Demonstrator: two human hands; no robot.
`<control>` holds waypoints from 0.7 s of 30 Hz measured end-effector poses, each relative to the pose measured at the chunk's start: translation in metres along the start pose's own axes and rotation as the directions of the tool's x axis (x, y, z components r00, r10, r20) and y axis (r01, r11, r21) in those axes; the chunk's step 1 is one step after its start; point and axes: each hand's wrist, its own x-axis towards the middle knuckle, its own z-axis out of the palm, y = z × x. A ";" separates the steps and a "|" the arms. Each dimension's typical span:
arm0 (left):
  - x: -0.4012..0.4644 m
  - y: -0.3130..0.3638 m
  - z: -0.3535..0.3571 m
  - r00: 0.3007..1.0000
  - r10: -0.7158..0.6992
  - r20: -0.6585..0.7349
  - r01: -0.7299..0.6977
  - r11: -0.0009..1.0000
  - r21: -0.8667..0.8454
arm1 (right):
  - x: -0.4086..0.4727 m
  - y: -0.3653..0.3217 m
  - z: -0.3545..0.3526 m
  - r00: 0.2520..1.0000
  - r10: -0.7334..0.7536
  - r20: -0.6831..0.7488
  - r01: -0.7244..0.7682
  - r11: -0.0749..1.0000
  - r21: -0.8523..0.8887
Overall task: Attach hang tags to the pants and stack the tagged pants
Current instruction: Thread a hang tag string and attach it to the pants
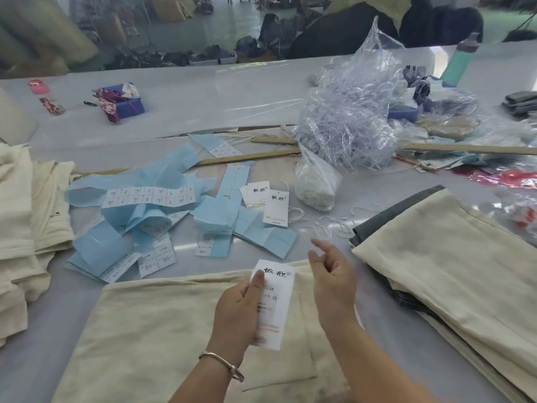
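Observation:
Cream pants (151,330) lie flat on the table in front of me. My left hand (239,309) holds a white hang tag (276,301) above them, thumb pressed on its top. My right hand (332,277) hovers just right of the tag, fingers loosely curled and apart, holding nothing I can make out. Two more white hang tags (270,205) with strings lie further back. A stack of cream pants (453,257) sits at the right over a grey pair (386,219). Another cream pile (26,228) lies at the left.
Blue sticker sheets and size labels (145,210) litter the table's middle. Behind them lie wooden rulers (252,157), a clear bag of plastic fasteners (348,117) and a small bag of strings (315,184). Loose strings (334,225) lie near the right stack. A teal bottle (462,59) stands far right.

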 end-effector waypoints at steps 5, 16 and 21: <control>0.028 -0.010 0.008 0.993 -0.097 -0.062 0.094 0.994 -0.048 | 0.096 0.018 -0.024 0.999 -0.027 0.045 0.042 0.920 -0.390; 0.057 -0.014 0.021 0.996 -0.047 -0.082 0.043 0.998 -0.051 | 0.192 0.055 0.027 0.945 0.150 0.292 0.183 0.501 -0.846; 0.058 -0.015 0.009 0.998 -0.017 -0.060 0.012 0.997 -0.078 | 0.195 0.063 0.033 0.934 0.115 0.339 0.276 0.370 -0.887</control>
